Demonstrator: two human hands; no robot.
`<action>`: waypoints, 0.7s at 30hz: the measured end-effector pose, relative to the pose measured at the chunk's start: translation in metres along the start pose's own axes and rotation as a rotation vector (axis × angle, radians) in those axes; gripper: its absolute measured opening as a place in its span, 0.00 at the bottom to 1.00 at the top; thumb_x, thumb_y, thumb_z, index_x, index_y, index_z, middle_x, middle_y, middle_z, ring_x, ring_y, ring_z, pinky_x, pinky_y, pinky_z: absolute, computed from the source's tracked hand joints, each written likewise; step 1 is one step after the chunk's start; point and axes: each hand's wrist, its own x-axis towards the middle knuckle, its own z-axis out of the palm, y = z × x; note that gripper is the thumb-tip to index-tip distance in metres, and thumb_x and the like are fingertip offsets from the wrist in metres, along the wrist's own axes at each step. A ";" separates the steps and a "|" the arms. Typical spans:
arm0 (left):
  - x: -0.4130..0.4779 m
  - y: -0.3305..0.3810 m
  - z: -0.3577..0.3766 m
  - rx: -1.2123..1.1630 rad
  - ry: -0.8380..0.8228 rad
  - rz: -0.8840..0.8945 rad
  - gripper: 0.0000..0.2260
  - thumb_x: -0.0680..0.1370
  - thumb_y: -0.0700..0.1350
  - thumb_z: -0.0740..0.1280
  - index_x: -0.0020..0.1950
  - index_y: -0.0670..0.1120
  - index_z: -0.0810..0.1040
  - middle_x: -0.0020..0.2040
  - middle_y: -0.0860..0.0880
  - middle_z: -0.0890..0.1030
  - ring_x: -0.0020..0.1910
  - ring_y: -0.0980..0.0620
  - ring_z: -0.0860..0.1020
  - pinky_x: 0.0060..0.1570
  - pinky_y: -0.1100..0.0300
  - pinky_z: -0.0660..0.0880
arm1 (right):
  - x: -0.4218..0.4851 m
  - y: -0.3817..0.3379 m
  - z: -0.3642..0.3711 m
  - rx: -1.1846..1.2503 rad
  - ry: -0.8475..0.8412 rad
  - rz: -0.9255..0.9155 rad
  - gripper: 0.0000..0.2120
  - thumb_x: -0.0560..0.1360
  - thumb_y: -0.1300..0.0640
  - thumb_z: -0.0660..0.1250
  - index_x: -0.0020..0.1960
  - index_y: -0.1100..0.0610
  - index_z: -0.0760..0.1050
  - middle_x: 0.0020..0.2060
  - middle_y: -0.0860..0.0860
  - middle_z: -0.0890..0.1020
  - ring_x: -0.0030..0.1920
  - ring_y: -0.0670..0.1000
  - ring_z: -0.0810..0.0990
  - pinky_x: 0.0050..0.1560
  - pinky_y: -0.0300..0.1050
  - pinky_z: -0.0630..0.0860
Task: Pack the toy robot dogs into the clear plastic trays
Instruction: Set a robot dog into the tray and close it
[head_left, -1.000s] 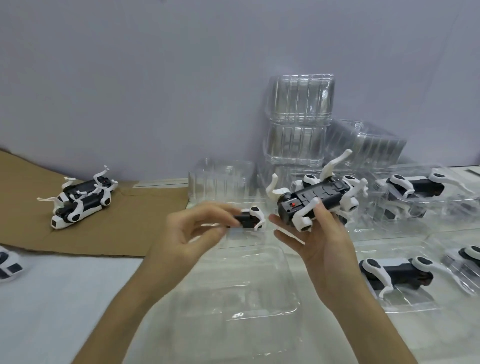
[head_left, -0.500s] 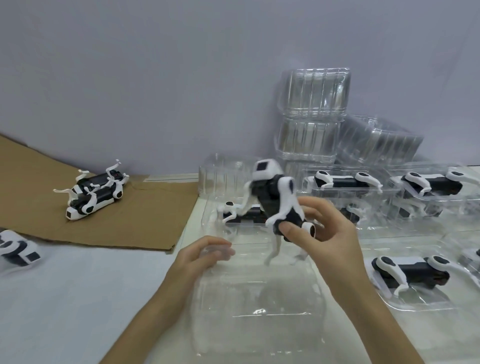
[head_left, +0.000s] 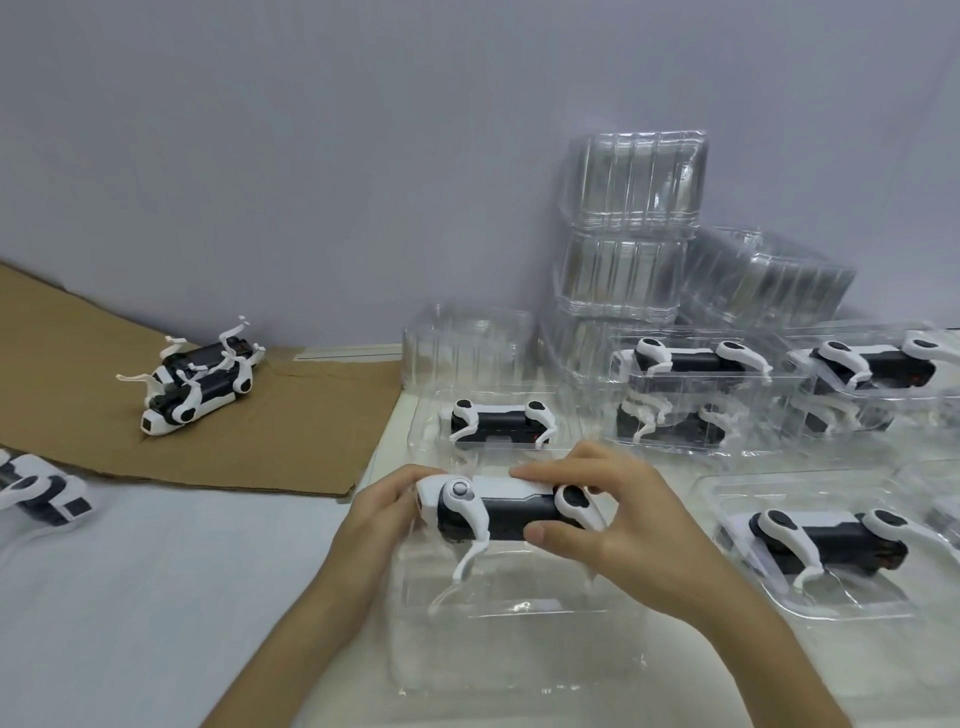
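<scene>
The single head camera is looking forward and down, close over the table (head_left: 130, 597), wall filling the upper frame.

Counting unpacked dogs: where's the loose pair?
Head view, far left: the pair lies on the cardboard, left of the trays.

Lay lengthwise, a black-and-white toy robot dog (head_left: 511, 512), in the near clear plastic tray (head_left: 519, 644), head left, white legs hanging down, with more packed dogs (head_left: 501, 423) in trays (head_left: 810, 603) far and right, unpacked dogs (head_left: 200, 384) far left.
</scene>
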 end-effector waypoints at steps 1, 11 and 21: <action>-0.007 -0.001 -0.002 0.028 -0.007 0.009 0.14 0.73 0.53 0.67 0.52 0.48 0.84 0.49 0.50 0.85 0.50 0.51 0.81 0.54 0.55 0.74 | 0.000 0.002 -0.002 -0.012 -0.019 0.006 0.18 0.69 0.54 0.80 0.54 0.37 0.84 0.43 0.39 0.75 0.50 0.41 0.76 0.52 0.28 0.67; -0.012 0.008 0.000 0.279 0.146 -0.046 0.15 0.79 0.62 0.62 0.48 0.54 0.82 0.47 0.55 0.83 0.53 0.51 0.79 0.56 0.53 0.72 | 0.002 0.010 0.006 -0.116 0.149 0.034 0.23 0.65 0.51 0.82 0.57 0.38 0.81 0.47 0.37 0.79 0.55 0.39 0.76 0.56 0.32 0.67; -0.016 0.019 -0.012 0.617 0.049 -0.340 0.44 0.61 0.82 0.50 0.54 0.50 0.81 0.51 0.49 0.83 0.53 0.51 0.80 0.64 0.52 0.71 | 0.007 0.019 -0.008 -0.068 0.165 0.430 0.25 0.73 0.29 0.59 0.59 0.44 0.76 0.50 0.40 0.78 0.48 0.38 0.76 0.42 0.36 0.69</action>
